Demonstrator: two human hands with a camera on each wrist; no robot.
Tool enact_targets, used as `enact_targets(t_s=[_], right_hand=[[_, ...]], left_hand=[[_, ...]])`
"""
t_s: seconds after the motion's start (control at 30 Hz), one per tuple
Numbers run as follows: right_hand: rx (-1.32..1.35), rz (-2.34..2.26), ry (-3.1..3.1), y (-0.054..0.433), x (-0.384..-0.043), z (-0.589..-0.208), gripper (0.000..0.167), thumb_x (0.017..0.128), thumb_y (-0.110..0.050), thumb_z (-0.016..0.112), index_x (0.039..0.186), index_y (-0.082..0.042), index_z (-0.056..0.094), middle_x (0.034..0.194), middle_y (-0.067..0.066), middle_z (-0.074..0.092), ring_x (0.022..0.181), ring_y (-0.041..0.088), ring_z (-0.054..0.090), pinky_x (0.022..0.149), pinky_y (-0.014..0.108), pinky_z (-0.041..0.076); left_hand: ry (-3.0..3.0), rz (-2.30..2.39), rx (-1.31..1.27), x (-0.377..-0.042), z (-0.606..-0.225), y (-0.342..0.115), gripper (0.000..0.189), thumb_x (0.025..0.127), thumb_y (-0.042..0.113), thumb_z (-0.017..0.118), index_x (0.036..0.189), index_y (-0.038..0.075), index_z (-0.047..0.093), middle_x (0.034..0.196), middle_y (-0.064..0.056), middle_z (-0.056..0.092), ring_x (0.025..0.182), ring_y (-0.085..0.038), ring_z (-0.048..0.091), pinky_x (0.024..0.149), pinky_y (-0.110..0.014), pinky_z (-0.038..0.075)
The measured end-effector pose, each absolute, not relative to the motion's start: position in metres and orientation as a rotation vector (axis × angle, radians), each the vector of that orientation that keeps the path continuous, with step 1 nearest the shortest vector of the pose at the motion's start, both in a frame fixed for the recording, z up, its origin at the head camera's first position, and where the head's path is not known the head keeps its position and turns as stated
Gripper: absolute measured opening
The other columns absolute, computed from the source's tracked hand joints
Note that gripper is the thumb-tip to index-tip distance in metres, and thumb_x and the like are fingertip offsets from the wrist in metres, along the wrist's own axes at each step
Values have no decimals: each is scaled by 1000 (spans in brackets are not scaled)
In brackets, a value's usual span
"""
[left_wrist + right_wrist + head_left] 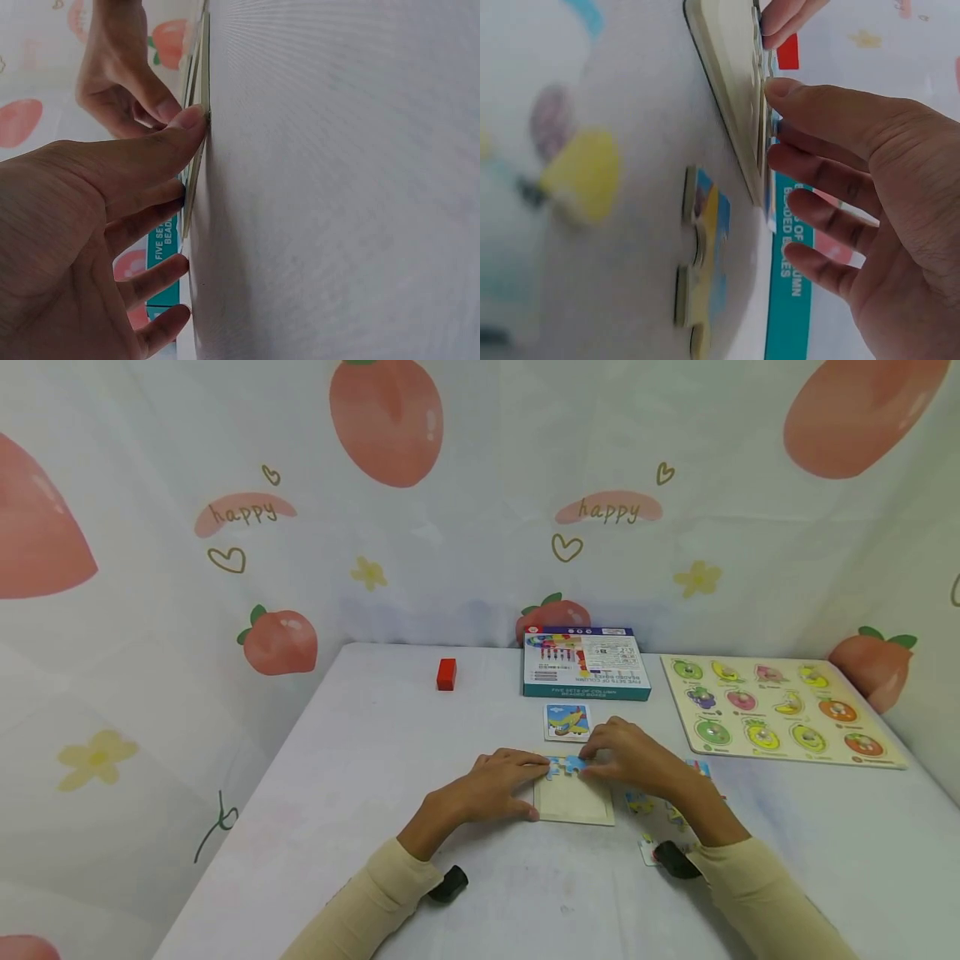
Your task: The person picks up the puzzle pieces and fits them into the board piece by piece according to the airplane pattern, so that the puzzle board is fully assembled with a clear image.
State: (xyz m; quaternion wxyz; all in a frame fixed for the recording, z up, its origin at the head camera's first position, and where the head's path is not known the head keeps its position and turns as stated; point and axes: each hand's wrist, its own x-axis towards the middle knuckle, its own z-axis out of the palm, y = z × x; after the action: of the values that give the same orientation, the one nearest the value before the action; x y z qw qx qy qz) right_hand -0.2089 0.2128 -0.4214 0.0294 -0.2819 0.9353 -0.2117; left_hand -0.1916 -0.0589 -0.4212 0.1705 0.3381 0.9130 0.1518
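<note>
A pale puzzle tray [573,806] lies on the table, with blue puzzle pieces [553,767] along its far edge. My left hand [498,785] steadies the tray's left side, thumb at the near left edge and fingertips by the far left corner. My right hand [633,760] pinches a blue puzzle piece [574,765] with thumb and forefinger at the tray's far right part. In the right wrist view, the right thumb [787,87] lies at the tray's edge, the other fingers spread behind. Loose puzzle pieces [705,259] lie beside the tray, partly under the right forearm.
Just behind the tray is a square airplane picture [567,721]. Farther back stands a flat toy box [585,687], with a red block [446,674] to its left. A fruit peg board [780,752] lies at the right. More pieces [647,852] lie by the right wrist.
</note>
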Motion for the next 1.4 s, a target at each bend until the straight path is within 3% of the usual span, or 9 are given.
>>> enact_targets(t_s=[0.5, 1.4], right_hand=[[-821, -613, 2859, 206, -213, -422, 23, 90, -29, 85, 106, -13, 85, 107, -1, 76, 109, 25, 60, 100, 52, 50], [-824, -664, 2818, 198, -214, -421, 18, 93, -22, 83, 108, -12, 85, 108, 0, 76, 107, 24, 60, 97, 49, 50]], left_hand=[[2598, 432, 965, -191, -423, -59, 77, 94, 43, 79, 161, 23, 48, 168, 9, 42, 155, -22, 34, 118, -50, 36], [2593, 459, 972, -192, -422, -59, 75, 94, 41, 80, 160, 21, 50, 166, 8, 44, 155, -22, 35, 119, -49, 36]])
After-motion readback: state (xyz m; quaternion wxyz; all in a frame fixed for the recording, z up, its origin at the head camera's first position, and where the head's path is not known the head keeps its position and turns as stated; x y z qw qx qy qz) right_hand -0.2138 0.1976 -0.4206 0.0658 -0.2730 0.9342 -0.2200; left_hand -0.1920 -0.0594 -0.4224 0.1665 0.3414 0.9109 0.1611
